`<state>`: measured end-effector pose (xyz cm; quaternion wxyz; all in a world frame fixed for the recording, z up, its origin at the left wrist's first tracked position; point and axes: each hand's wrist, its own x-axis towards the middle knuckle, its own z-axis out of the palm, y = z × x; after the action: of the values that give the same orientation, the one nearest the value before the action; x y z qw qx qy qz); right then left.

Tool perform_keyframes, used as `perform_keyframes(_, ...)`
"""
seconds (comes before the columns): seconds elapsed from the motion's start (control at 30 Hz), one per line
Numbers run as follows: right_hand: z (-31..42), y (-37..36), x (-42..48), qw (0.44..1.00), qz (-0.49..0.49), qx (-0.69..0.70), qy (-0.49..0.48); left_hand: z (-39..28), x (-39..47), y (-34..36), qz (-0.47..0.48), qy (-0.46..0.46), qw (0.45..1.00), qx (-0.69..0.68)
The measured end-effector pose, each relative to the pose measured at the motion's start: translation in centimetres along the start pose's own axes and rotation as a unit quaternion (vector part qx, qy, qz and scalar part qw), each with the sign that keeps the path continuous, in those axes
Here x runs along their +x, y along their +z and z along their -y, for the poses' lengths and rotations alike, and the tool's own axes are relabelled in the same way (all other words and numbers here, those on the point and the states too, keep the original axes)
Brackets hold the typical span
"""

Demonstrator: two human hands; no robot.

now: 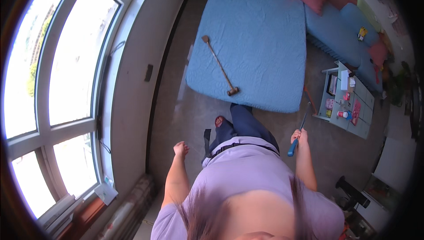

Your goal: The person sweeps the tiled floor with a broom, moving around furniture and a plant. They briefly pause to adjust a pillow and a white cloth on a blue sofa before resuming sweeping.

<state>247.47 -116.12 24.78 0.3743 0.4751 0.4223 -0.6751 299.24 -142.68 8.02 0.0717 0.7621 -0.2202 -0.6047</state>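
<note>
My right hand (299, 136), low at the right of my body, grips the blue handle of a long, thin-shafted tool (303, 120). The shaft points away from me, towards a slanting orange bar (310, 99) beside the bed; whether the two are joined I cannot tell. At my left side hangs my left hand (181, 149), its fingers curled in and nothing seen in them. On the blue bed cover lies a brown back scratcher (218, 63) with a mallet-shaped end towards me and a flat, broad end away from me. Neither hand touches it.
Directly ahead stands the bed (255, 48). Right of it are a blue-covered sofa (334, 35) with cushions and a white table (361, 91) bearing a tissue box and small items. A wall with windows (76, 58) runs along the left. A black stand (352, 192) is at the lower right.
</note>
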Motion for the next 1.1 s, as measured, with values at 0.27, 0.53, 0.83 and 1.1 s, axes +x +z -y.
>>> perform_keyframes(0.27, -0.1, 2.7, 1.6, 0.988, -0.112, -0.073, -0.083, -2.3, -1.9, 3.5, 0.02, 0.03, 0.998, -0.044)
perform_keyframes(0.53, 6.9, 11.0, 0.4, 0.99, -0.011, -0.073, -0.122, -2.5, 0.0, 10.6, 0.026, -0.017, 0.996, -0.085)
perform_keyframes(0.83, 10.9, 17.6, -2.3, 0.981, 0.006, -0.164, -0.104, -4.3, 0.9, 14.8, 0.057, -0.015, 0.994, -0.088)
perform_keyframes(1.1, 0.9, 26.0, -7.1, 0.96, 0.113, -0.187, -0.174, -0.4, -2.3, 8.5, 0.034, -0.049, 0.988, -0.14)
